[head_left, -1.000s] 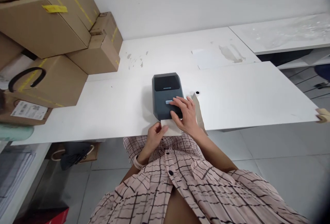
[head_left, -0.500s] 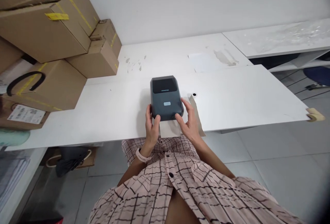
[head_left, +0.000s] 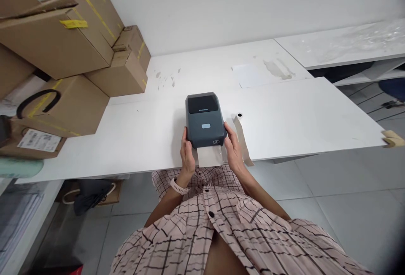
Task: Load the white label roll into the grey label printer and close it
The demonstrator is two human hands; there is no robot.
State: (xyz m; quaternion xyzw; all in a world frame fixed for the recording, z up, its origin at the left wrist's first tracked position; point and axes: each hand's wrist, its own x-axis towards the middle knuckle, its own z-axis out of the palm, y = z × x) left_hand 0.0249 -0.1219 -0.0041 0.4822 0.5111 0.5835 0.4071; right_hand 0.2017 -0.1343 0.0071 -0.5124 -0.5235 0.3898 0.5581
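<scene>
Hands, both: left hand point(head_left: 187, 155) and right hand point(head_left: 232, 148) now set one at each side of the dark grey, box-shaped plastic label printer point(head_left: 205, 119), fingers curled against its lower front corners, palms facing each other, the printer clasped between them. Change noted: a second ago the right hand lay on top of the printer over its small pale button while the left pinched the white paper strip point(head_left: 209, 156) at the front slot; half a second ago both were shifting outward; both have since left the top and the paper and taken the casing by its sides, which reads as a grip for shifting or squaring the unit rather than for feeding paper. Head view, position: printer stands upright near the front edge of the white laminate worktop point(head_left: 300, 114), the paper strip hanging out toward the person's checked pink garment. Edges: front edge just below the hands, so little room toward the body. Open room: bare surface to the right, save a beige tape strip point(head_left: 242, 138) just beside the right hand; bare surface behind the printer; brown cardboard boxes point(head_left: 63, 55) stacked well apart at far left.
</scene>
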